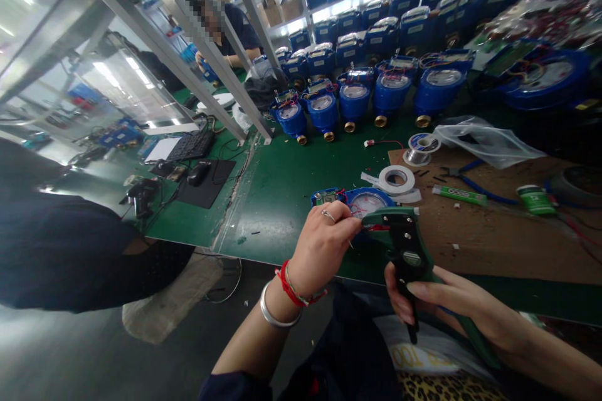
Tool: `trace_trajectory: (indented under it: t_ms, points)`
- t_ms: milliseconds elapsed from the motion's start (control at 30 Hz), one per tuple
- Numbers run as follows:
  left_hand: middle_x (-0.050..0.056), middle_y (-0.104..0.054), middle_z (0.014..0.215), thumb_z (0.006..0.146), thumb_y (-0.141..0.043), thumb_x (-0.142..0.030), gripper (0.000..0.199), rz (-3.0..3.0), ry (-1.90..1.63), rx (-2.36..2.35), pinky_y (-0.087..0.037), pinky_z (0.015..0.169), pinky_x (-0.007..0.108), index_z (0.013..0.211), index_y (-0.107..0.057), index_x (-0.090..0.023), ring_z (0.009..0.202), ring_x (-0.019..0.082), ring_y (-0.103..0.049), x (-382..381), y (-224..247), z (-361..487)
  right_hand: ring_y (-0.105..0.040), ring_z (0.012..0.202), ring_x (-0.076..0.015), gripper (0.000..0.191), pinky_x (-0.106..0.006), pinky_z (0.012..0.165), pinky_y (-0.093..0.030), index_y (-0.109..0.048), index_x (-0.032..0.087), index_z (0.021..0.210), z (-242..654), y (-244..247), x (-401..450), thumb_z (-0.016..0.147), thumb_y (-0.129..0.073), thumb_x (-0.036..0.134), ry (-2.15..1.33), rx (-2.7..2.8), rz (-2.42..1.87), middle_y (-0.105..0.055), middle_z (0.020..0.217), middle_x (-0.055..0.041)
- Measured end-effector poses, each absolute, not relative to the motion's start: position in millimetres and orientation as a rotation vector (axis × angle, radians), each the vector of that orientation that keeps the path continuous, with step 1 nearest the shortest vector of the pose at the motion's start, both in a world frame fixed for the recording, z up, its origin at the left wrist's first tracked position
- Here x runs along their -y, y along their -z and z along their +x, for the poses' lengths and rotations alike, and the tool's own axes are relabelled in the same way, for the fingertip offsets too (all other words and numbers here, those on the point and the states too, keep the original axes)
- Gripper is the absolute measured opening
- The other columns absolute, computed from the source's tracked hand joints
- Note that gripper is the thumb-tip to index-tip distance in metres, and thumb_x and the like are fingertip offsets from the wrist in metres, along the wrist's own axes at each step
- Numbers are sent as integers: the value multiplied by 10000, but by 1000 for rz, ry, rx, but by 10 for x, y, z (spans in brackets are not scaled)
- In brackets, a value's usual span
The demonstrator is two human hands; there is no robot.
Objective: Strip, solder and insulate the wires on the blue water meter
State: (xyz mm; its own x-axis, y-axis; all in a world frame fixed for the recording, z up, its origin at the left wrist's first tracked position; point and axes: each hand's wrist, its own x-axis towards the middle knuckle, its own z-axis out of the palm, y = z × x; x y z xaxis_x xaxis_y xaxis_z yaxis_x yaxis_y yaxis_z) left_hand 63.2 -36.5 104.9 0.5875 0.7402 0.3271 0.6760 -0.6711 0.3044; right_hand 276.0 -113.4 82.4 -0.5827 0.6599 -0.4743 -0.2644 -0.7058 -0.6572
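The right hand [423,301] grasps the handles of a stripper [408,241]; the left hand [324,241], back up, is closed in a pinch at its nose, what it grips hidden. Forearms come in from below and lower right. The stripper, over the table's [277,225] near edge, points left, handles trailing toward the lower right. A meter [369,202] lies just beyond.

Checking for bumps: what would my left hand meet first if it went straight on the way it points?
Your left hand would probably meet the nose of the green tool in your right hand, though depth is unclear and the blue meter lies close.
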Motion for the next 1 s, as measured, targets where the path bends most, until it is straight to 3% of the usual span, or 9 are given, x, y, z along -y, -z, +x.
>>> trace_trajectory:
  t_ms: [333, 667, 1000]
  points:
    - [51, -599, 895, 925, -525, -173, 120, 2613, -718, -1171, -486, 751, 305, 863, -627, -155, 828, 164, -553, 368, -1036, 656, -534, 704, -150, 413, -314, 708, -419, -575, 130, 1015, 2734, -756, 1143, 796, -670, 466, -2299, 739, -967, -555, 755, -29]
    - [68, -603, 966, 944, -499, -183, 139, 2527, -705, -1124, -486, 810, 322, 942, -636, -156, 896, 162, -561, 382, -1065, 612, -517, 673, -134, 332, -304, 675, -413, -557, 125, 993, 2749, -663, 1168, 844, -622, 414, -2303, 665, -918, -533, 736, -21]
    - [46, -605, 897, 940, -515, -187, 148, 2631, -674, -1128, -461, 759, 306, 870, -639, -150, 825, 155, -544, 361, -1076, 642, -538, 793, -171, 400, -339, 777, -399, -562, 124, 1087, 2783, -664, 1168, 851, -603, 444, -2275, 809, -916, -576, 830, -55]
